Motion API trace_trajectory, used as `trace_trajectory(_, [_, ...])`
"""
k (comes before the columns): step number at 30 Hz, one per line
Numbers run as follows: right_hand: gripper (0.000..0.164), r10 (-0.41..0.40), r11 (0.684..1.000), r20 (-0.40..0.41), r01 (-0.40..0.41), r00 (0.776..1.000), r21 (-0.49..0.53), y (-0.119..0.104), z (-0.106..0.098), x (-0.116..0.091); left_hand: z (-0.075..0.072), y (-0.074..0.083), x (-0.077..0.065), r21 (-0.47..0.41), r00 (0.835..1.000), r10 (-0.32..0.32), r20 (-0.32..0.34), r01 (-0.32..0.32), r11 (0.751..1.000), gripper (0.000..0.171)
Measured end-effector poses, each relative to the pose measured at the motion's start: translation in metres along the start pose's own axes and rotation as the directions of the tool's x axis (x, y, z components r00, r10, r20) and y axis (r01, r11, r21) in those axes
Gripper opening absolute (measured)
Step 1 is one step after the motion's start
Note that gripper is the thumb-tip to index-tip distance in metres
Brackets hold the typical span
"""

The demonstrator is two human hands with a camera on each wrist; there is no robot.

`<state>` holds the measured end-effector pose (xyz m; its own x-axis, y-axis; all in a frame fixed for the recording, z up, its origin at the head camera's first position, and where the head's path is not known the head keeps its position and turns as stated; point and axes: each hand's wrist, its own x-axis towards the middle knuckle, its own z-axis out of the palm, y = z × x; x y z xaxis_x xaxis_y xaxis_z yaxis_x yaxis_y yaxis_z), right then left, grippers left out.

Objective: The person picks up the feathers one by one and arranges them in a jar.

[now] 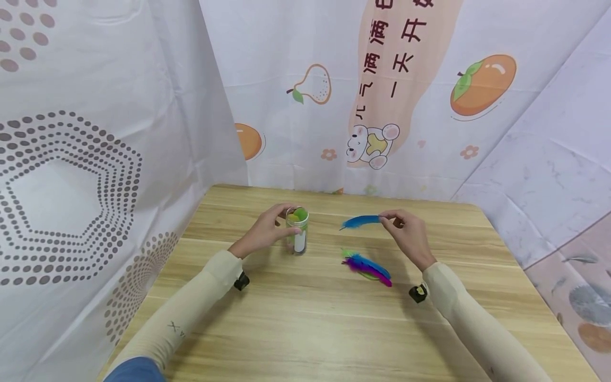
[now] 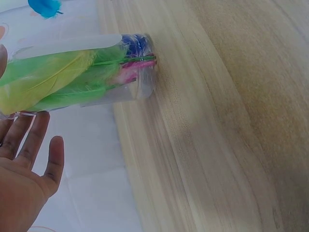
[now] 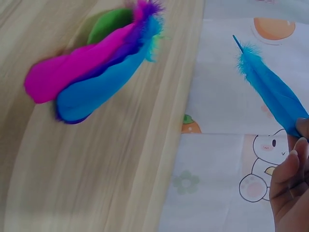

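Note:
Near the back left of the table, my left hand (image 1: 267, 232) holds a clear jar (image 1: 299, 245), thumb at the front and fingers round the far side near its rim. Green and yellow feathers (image 2: 72, 77) fill the jar, with bits of pink and dark blue at its base. To the right, my right hand (image 1: 409, 233) pinches a blue feather (image 1: 361, 220) by its broad tip, its bare quill pointing left towards the jar. Below that feather lies a small pile of feathers (image 3: 82, 63) on the table: magenta, purple, blue and green, quills together.
The wooden table (image 1: 286, 329) reaches back to a printed cloth (image 1: 296, 154) hung behind it. More patterned cloth (image 1: 95, 212) hangs along the left side. A small black device (image 1: 418, 293) is strapped at the right wrist, and another black device (image 1: 242, 281) at the left.

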<state>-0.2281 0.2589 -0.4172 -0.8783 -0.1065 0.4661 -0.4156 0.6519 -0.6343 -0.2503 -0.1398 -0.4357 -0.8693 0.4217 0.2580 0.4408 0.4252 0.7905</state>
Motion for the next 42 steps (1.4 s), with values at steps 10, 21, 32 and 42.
trace_trajectory(10, [0.011,-0.027,1.0,-0.009,0.027,1.0,0.008,-0.009,0.005,0.008,0.001,-0.003,0.0,-0.003,1.0,-0.011,0.001,0.011,1.0,0.064])
trace_trajectory(21, [0.014,-0.029,0.999,-0.016,0.03,0.999,0.035,-0.019,0.009,0.014,0.001,-0.001,0.001,0.0,1.0,-0.013,0.003,0.013,1.0,0.064])
trace_trajectory(32, [0.014,-0.048,0.997,-0.023,0.049,0.999,0.057,-0.027,0.011,0.018,0.0,-0.002,0.0,-0.008,1.0,-0.004,-0.003,0.004,1.0,0.065])
trace_trajectory(42, [0.012,-0.081,0.993,-0.041,0.084,0.996,0.079,-0.037,0.013,0.022,0.001,-0.003,0.0,-0.002,1.0,0.002,-0.004,-0.002,1.0,0.065])
